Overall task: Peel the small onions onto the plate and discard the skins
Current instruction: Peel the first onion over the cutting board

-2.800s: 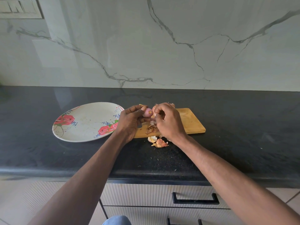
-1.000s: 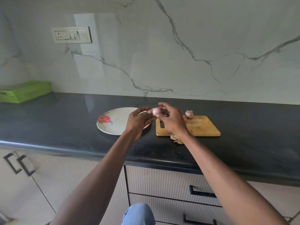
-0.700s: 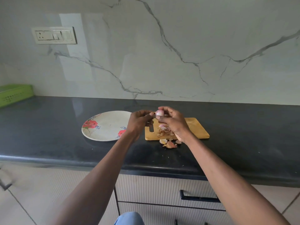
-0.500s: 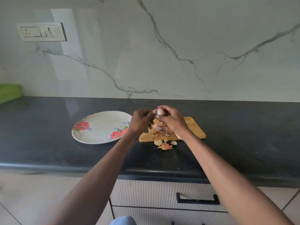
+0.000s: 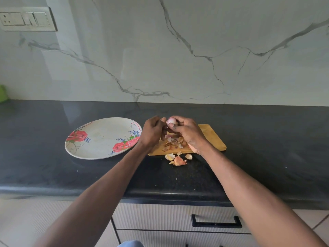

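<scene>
Pale pink small onion (image 5: 171, 120) sits pinched in the right hand (image 5: 187, 132), fingers and thumb curled round it, raised above the left end of the wooden cutting board (image 5: 211, 138). Left hand (image 5: 152, 133) is close against it, fingers curled, tips meeting the onion's left side; whether they actually pinch skin or bulb cannot be told. Both grips hover over the board, not resting on it. Under the hands: heap of papery brown onion skins (image 5: 173, 141) on the board. More loose skins (image 5: 177, 158) lie off its near edge on the black stone counter (image 5: 267, 157). Just left of the board, floral plate (image 5: 99, 139) with red roses, flat on the counter, no onions on it. Behind: marble-look backsplash (image 5: 178, 50), switch panel (image 5: 26, 19) upper left. Below the counter edge, drawer with black handle (image 5: 216, 221).
</scene>
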